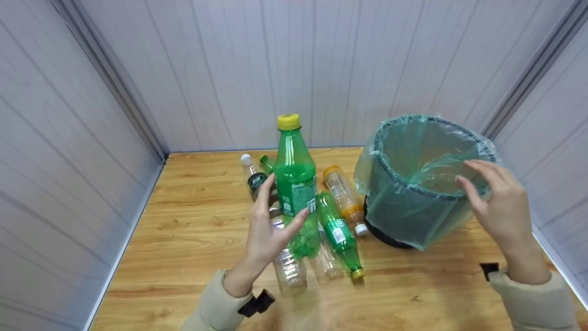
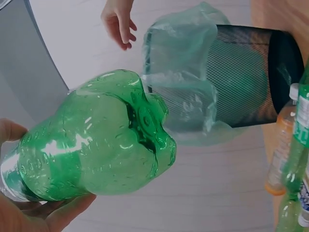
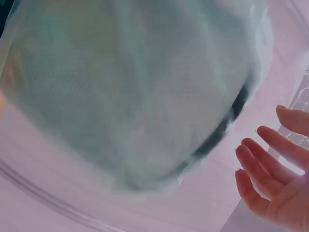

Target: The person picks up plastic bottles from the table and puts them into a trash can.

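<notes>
A green Sprite bottle with a yellow cap stands upright in the grip of my left hand, raised over the other bottles. The left wrist view shows its lobed base, with fingers and thumb around the label. My right hand holds nothing. Its fingers are spread and loosely bent above the right rim of a black mesh bin. A thin green bag lines this bin and folds over its rim. In the right wrist view the right hand appears beside the lined rim.
Several bottles lie on the wooden table: a green one, one with orange ends, a black-labelled one and clear ones such as the ribbed bottle. Grey panel walls enclose the back and sides.
</notes>
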Demonstrator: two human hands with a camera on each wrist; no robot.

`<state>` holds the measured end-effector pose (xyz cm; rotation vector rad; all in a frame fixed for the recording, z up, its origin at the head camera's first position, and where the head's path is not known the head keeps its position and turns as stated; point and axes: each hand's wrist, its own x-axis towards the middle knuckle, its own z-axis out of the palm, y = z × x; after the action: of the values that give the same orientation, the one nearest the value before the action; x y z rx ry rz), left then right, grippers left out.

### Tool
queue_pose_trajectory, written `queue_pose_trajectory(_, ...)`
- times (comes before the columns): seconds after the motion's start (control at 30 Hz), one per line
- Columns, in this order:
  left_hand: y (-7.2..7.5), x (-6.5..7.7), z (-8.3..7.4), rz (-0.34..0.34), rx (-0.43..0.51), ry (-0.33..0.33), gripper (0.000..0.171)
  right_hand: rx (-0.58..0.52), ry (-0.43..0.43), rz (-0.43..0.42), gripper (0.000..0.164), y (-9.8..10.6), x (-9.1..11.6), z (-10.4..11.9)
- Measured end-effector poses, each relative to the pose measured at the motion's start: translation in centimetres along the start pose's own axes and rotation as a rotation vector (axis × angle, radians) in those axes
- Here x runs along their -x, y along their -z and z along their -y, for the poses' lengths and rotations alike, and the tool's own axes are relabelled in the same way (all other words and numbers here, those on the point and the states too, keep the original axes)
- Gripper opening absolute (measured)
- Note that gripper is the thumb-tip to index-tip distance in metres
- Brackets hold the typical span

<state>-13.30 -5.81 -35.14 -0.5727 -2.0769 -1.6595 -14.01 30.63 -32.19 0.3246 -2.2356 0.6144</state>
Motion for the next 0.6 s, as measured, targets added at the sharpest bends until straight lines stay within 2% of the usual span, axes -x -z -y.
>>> queue_pose_trajectory(0.1,-0.4,-0.8,-0.8,0.018,0.007,-0.021,0.075,0.047,-0.062,0.001,0.027,0.3,-1.0,-1.4)
queue_pose_trajectory(0.27,-1.2,-2.3,-1.8,0.043,0.008,-0.094,0.072,0.14,-0.221,0.043,0.027,0.3,-2.4,-3.8)
queue_pose_trajectory(0.43,-2.2,-3.6,-2.7,0.074,0.014,-0.121,0.073,0.213,-0.378,0.153,0.035,0.2,-3.5,-6.2)
queue_pose_trajectory(0.6,-3.1,-4.9,-3.8,0.103,0.069,-0.148,0.074,0.247,-0.509,0.295,0.046,0.2,-4.0,-8.1)
